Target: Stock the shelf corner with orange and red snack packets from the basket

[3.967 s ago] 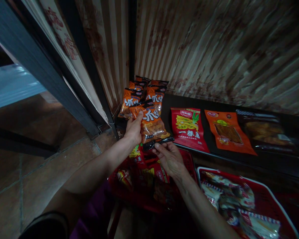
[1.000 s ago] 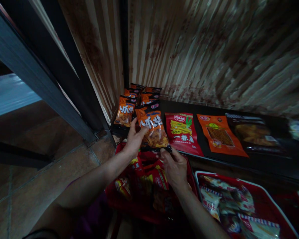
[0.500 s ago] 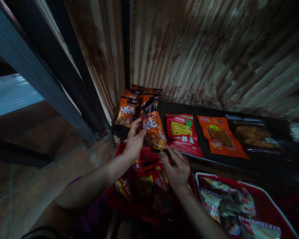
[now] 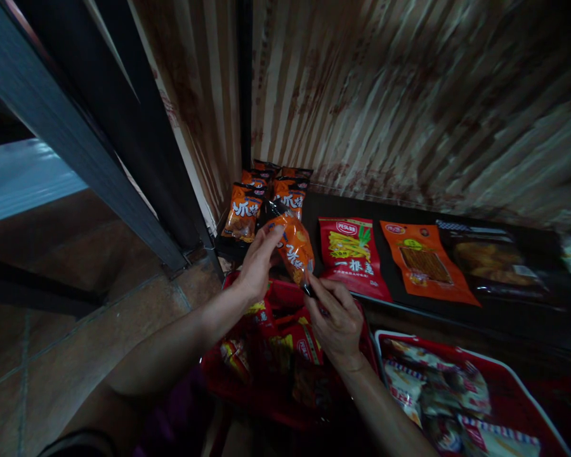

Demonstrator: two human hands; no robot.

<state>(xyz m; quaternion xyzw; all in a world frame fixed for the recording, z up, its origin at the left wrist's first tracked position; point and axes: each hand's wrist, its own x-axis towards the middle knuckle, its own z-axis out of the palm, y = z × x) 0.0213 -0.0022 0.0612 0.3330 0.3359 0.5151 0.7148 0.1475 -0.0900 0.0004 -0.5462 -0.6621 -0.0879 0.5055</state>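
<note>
Both of my hands hold one orange-and-black snack bag [image 4: 295, 249] above the front edge of the shelf. My left hand [image 4: 261, 257] grips its left side, and my right hand [image 4: 335, 317] pinches its lower corner. The bag is tilted, its black top end pointing up and left. Behind it, several matching orange snack bags [image 4: 242, 212] stand in rows in the shelf corner. Just right of the held bag lies a red snack bag [image 4: 351, 251] with yellow sticks pictured on it. Below my hands is a red basket [image 4: 271, 406] with red and yellow packets inside.
An orange flat packet [image 4: 428, 261] and a dark packet [image 4: 492, 257] lie farther right on the black shelf [image 4: 385, 206]. A second red basket [image 4: 514, 381] with white packets stands at lower right. Dark metal posts [image 4: 137, 133] rise at left beside the tiled floor [image 4: 114, 343].
The held bag has turned in my hands, so its front now faces partly sideways. My left hand has shifted slightly up over its side. The view has moved a little.
</note>
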